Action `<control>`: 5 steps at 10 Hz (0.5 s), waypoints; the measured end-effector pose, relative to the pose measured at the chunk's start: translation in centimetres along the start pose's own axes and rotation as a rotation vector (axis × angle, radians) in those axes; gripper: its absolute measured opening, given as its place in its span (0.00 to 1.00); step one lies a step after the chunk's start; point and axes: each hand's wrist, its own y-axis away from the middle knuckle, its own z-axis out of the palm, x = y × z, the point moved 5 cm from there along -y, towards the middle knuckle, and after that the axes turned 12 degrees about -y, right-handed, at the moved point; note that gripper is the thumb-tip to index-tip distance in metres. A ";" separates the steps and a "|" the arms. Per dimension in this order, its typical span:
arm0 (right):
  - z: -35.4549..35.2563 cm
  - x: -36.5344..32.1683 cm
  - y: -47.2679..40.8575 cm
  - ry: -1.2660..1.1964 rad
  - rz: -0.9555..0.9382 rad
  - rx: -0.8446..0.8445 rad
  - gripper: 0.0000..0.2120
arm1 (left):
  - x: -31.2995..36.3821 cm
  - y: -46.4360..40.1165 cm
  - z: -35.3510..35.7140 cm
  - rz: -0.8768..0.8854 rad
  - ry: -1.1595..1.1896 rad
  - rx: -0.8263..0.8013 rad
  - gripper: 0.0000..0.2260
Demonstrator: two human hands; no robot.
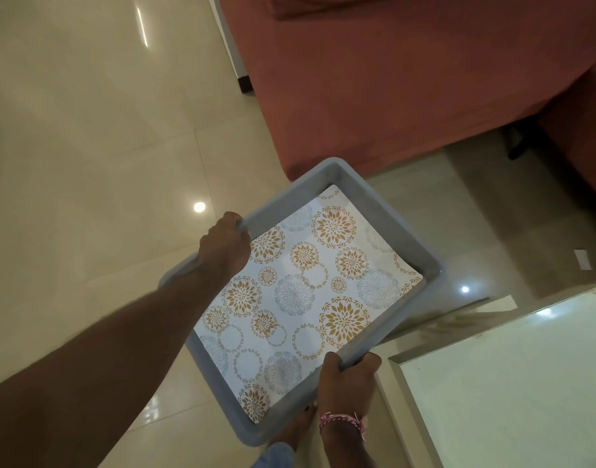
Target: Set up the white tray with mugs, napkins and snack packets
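From the head camera, the person is holding the white tray (404,228) in the air above a glossy cream tiled floor (87,146), close to the corner of a glass-topped table (512,383) at the lower right. The tray is rectangular with rounded corners and a raised, smooth rim that is looking greyish in this dim light. Its long axis is running diagonally, from the lower left near the person up toward the right, with the far corner pointing at a rust-red upholstered sofa (408,79). A patterned liner (300,298) is lying flat inside it, printed with orange leaf rosettes and pale blue-grey circles; nothing is standing on it.

The left hand (224,246) is gripping the upper-left long rim, fingers curled over the edge and thumb hidden beneath. The right hand (349,383) is clamping the opposite long rim, fingers wrapped under and out of sight, with a pink braided thread (342,421) around the wrist.

The near corner of the tray is partly covering a bare foot (296,430), and a bit of blue denim (276,456) is being cut off by the bottom edge. The table's wooden frame is looking blurred, and a small white slip (583,260) on the floor is too indistinct to identify. Ceiling lights are reflecting off the tiles.
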 end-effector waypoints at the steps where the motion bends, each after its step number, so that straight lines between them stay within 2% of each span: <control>1: 0.1 -0.2 -0.1 0.012 -0.018 -0.009 0.22 | 0.8 0.5 0.0 0.071 -0.106 0.122 0.20; 2: -0.2 -0.8 0.0 0.004 -0.045 -0.012 0.31 | 2.1 1.6 0.3 0.111 -0.147 0.182 0.28; 3: -1.9 -3.5 -1.0 0.009 -0.136 -0.049 0.39 | 6.3 3.0 -0.5 0.156 -0.137 0.175 0.32; 4: -3.9 -6.4 -2.7 0.090 -0.216 -0.030 0.41 | 10.8 4.4 -2.1 0.192 -0.114 0.185 0.32; 5: -8.7 -11.7 -3.9 0.189 -0.304 -0.017 0.40 | 17.7 6.9 -6.1 0.349 -0.036 0.202 0.30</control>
